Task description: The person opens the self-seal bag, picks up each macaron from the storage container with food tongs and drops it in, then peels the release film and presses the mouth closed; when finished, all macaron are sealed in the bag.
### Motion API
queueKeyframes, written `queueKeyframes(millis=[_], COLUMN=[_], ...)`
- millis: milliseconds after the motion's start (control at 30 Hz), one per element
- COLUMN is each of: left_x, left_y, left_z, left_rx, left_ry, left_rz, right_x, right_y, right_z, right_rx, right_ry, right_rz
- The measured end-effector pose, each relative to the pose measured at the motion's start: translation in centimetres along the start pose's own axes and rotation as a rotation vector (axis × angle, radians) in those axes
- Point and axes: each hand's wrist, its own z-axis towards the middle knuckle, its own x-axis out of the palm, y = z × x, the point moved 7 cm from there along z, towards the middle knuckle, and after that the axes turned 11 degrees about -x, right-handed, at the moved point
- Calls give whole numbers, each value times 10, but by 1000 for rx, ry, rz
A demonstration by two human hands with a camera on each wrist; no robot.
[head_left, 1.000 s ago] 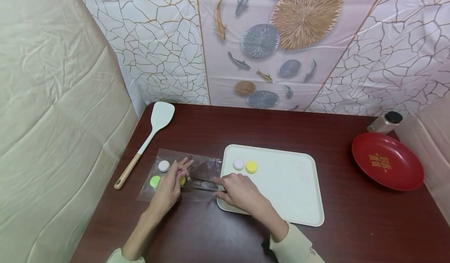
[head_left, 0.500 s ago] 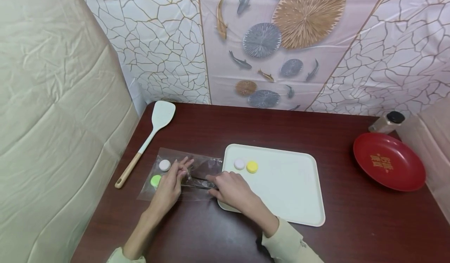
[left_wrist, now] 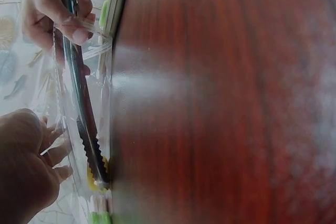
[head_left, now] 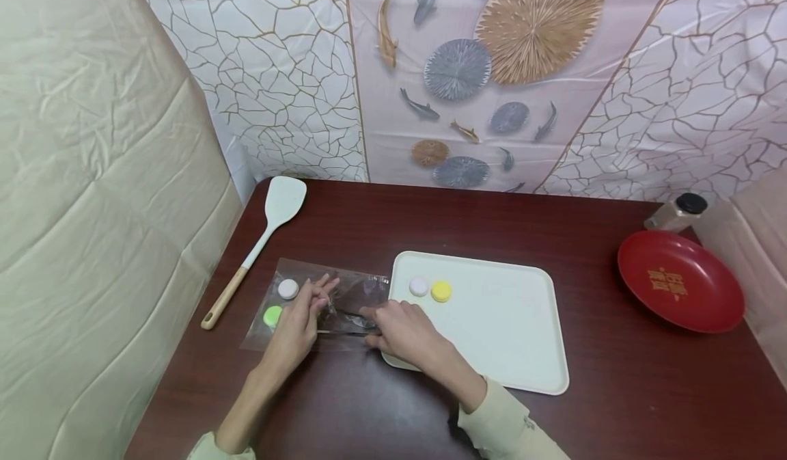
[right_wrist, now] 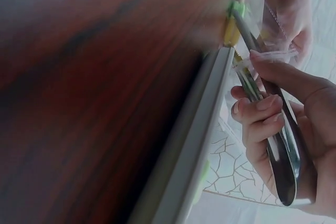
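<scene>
A clear plastic bag (head_left: 363,286) lies on the table with a white macaron (head_left: 287,289) and a green macaron (head_left: 272,316) inside. My left hand (head_left: 300,318) holds up the bag's upper layer near its middle, fingers curled at the plastic. Metal tongs (left_wrist: 79,85) are gripped in my right hand (head_left: 402,330), reaching through the bag's mouth. In the left wrist view, their toothed tip is beside a yellow macaron (left_wrist: 91,174); contact is unclear. The tongs' arms stand apart in the right wrist view. From the head, my left hand hides that yellow macaron.
Right of the bag is a white tray (head_left: 492,337) bearing a pale lilac macaron (head_left: 419,286) and another yellow macaron (head_left: 440,291). A white spatula (head_left: 255,248) lies at left. At far right are a red plate (head_left: 682,282) and a black-capped jar (head_left: 676,212).
My right hand has moved left, pushing the tongs deeper into the bag, and the tongs' arms have since spread. The yellow macaron in the bag is now hidden from the head. My left hand stays put.
</scene>
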Motion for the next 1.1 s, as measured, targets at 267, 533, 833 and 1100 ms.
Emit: queueKeyframes(millis=[267, 533, 833, 1100], left_x=[-1, -1, 4, 2], left_y=[-1, -3, 1, 1], left_z=[-1, 0, 3, 2], left_rx=[8, 46, 43, 25], left_ry=[-8, -28, -13, -15], left_rz=[-7, 2, -10, -9], right_x=[-10, -22, -44, -61], right_y=[-11, -26, -53, -90], right_z=[-15, -42, -97, -152], right_rx=[49, 40, 85, 230], right_ry=[-17, -38, -100, -136], right_rz=[76, 104, 127, 154])
